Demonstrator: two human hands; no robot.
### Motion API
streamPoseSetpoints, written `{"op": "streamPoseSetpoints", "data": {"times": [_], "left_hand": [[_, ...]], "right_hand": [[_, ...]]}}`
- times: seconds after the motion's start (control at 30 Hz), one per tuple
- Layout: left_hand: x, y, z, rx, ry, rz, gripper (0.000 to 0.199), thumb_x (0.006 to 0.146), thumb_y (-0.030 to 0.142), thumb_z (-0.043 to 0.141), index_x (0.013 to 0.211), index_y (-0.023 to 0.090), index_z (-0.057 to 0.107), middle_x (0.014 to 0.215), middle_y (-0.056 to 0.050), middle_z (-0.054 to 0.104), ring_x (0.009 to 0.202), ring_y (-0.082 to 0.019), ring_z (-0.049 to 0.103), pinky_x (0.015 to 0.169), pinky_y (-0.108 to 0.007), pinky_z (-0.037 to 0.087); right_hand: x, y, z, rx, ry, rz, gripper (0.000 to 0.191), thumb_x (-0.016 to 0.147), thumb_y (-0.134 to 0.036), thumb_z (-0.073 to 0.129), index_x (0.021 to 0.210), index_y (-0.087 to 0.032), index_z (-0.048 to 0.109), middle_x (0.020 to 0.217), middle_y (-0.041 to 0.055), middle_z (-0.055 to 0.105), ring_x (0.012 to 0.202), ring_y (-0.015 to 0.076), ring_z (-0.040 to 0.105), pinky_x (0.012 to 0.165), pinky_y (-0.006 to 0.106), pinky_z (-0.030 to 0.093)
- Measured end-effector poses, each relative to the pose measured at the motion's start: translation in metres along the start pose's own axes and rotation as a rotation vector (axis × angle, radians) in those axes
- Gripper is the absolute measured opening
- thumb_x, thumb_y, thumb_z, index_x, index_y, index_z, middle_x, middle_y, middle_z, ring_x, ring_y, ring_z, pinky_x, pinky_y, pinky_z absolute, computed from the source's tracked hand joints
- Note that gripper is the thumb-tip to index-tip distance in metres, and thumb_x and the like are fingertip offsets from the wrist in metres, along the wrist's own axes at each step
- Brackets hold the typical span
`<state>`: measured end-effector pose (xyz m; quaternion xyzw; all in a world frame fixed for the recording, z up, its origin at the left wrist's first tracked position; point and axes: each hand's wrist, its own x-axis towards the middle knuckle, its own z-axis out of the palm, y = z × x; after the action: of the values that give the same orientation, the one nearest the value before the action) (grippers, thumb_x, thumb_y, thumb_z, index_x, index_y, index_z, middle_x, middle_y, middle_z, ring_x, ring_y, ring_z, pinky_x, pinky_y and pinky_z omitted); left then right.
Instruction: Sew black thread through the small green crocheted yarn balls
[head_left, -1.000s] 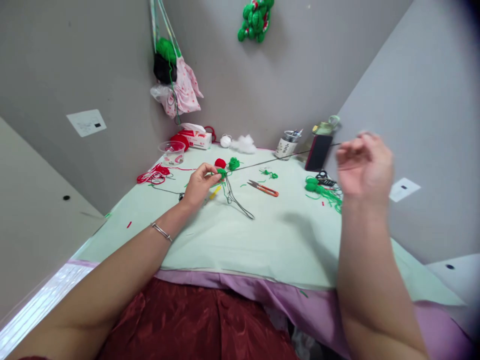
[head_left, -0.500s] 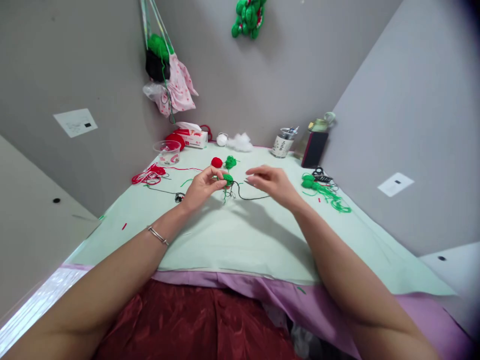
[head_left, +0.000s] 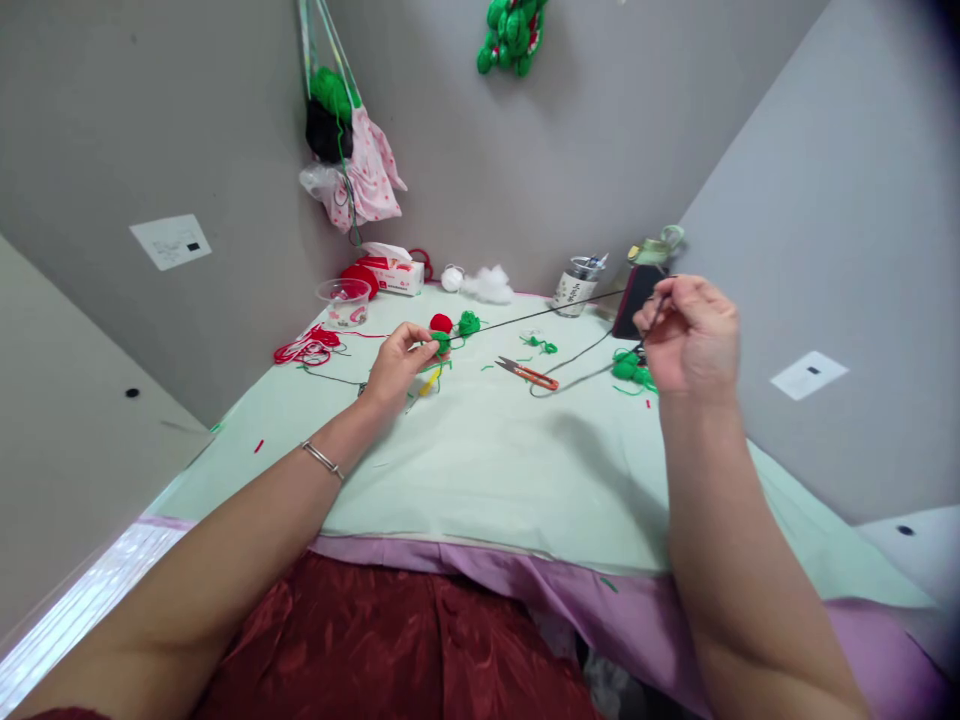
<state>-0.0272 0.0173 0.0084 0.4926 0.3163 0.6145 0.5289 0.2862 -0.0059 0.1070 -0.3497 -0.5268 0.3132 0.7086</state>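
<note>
We observe two bare hands at work above a table covered with a pale green cloth (head_left: 480, 470). The left hand (head_left: 401, 372), left of centre, has thumb and fingers closed in a pinch on a small green crocheted piece (head_left: 439, 343). We place that piece at the left hand's fingertips, just on the near side of a red ball (head_left: 441, 323) in our view.

A dark yarn (head_left: 540, 317) runs taut from the piece towards the right hand (head_left: 690, 335), which is raised on the right side with fingers curled in and closed on the strand. We cannot tell whether a needle is also gripped there. A slack dark loop trails below the right hand towards the handle end of the orange-handled snips (head_left: 529, 374), which lie between the two hands.

Beside the red ball we note a green ball (head_left: 469, 323). A yellow tool (head_left: 430, 382) lies near the left hand, partly hidden. Red yarn (head_left: 307, 346) lies loose to the left, with a clear plastic tub (head_left: 346, 318) beyond it. Along the far edge we record a tissue box (head_left: 397, 278), white stuffing (head_left: 489, 285) and a pen jar (head_left: 575, 290).
</note>
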Motion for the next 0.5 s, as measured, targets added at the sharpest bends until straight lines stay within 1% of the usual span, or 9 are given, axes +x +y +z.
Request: {"op": "streamPoseSetpoints", "data": {"times": [0.03,0.1,0.17,0.2,0.27,0.3,0.37,0.43,0.5], "left_hand": [[-0.001,0.001,0.001,-0.008,-0.012,-0.003,0.025,0.075,0.023,0.077,0.081,0.018,0.053,0.093,0.001,0.063,0.079,-0.012,0.067,0.095,-0.040,0.054],[-0.004,0.004,0.004,-0.022,-0.056,-0.015,0.026,0.076,0.025,0.078,0.081,0.019,0.053,0.093,0.000,0.064,0.082,-0.014,0.068,0.097,-0.041,0.054],[-0.007,0.007,0.007,-0.042,-0.109,-0.038,0.028,0.076,0.028,0.079,0.083,0.019,0.053,0.092,0.000,0.064,0.086,-0.015,0.068,0.098,-0.043,0.053],[-0.008,0.008,0.008,-0.051,-0.129,-0.049,0.029,0.076,0.029,0.079,0.085,0.019,0.053,0.092,0.000,0.064,0.088,-0.016,0.068,0.099,-0.043,0.053],[-0.011,0.010,0.011,-0.063,-0.155,-0.065,0.031,0.075,0.029,0.080,0.087,0.019,0.054,0.094,-0.001,0.065,0.090,-0.017,0.068,0.099,-0.043,0.052],[-0.012,0.011,0.013,-0.064,-0.168,-0.067,0.031,0.075,0.030,0.081,0.087,0.019,0.054,0.096,-0.001,0.065,0.091,-0.017,0.068,0.099,-0.043,0.052],[-0.015,0.011,0.016,-0.057,-0.205,-0.059,0.030,0.076,0.031,0.080,0.088,0.019,0.055,0.099,-0.002,0.065,0.093,-0.017,0.067,0.099,-0.043,0.052],[-0.017,0.009,0.018,-0.043,-0.243,-0.044,0.029,0.077,0.032,0.079,0.087,0.018,0.056,0.101,-0.003,0.065,0.094,-0.017,0.065,0.099,-0.042,0.052],[-0.019,0.007,0.019,-0.024,-0.267,-0.037,0.029,0.078,0.032,0.079,0.086,0.017,0.056,0.103,-0.004,0.065,0.096,-0.017,0.064,0.097,-0.041,0.052]], "right_hand": [[0.000,0.002,-0.001,-0.083,-0.033,0.023,0.019,0.078,-0.041,0.078,0.074,-0.026,0.068,0.072,0.0042,0.057,0.061,0.0150,0.041,0.058,0.032,0.036],[-0.003,0.010,0.002,-0.342,-0.124,0.056,0.026,0.085,-0.047,0.069,0.075,-0.023,0.069,0.068,0.0053,0.057,0.060,0.0162,0.044,0.059,0.033,0.036],[-0.009,0.020,0.012,-0.570,-0.173,0.049,0.032,0.088,-0.046,0.063,0.073,-0.018,0.070,0.066,0.0056,0.057,0.060,0.0165,0.047,0.060,0.034,0.036],[-0.013,0.025,0.019,-0.625,-0.174,0.035,0.030,0.087,-0.042,0.064,0.072,-0.017,0.071,0.065,0.0052,0.058,0.060,0.0163,0.048,0.061,0.033,0.036],[-0.023,0.035,0.035,-0.627,-0.180,0.029,0.021,0.081,-0.035,0.068,0.073,-0.016,0.071,0.066,0.0039,0.060,0.061,0.0158,0.051,0.062,0.032,0.038],[-0.029,0.039,0.044,-0.608,-0.218,0.037,0.019,0.080,-0.034,0.068,0.075,-0.016,0.072,0.068,0.0037,0.062,0.062,0.0156,0.053,0.062,0.031,0.039],[-0.043,0.047,0.061,-0.556,-0.338,0.042,0.021,0.080,-0.037,0.069,0.081,-0.016,0.073,0.076,0.0042,0.066,0.066,0.0154,0.056,0.063,0.030,0.042],[-0.057,0.053,0.075,-0.543,-0.449,0.004,0.022,0.081,-0.038,0.071,0.084,-0.017,0.073,0.081,0.0044,0.065,0.068,0.0149,0.056,0.066,0.030,0.042],[-0.068,0.057,0.084,-0.592,-0.501,-0.062,0.017,0.081,-0.034,0.071,0.082,-0.017,0.072,0.080,0.0038,0.062,0.067,0.0141,0.054,0.066,0.029,0.041]]}}
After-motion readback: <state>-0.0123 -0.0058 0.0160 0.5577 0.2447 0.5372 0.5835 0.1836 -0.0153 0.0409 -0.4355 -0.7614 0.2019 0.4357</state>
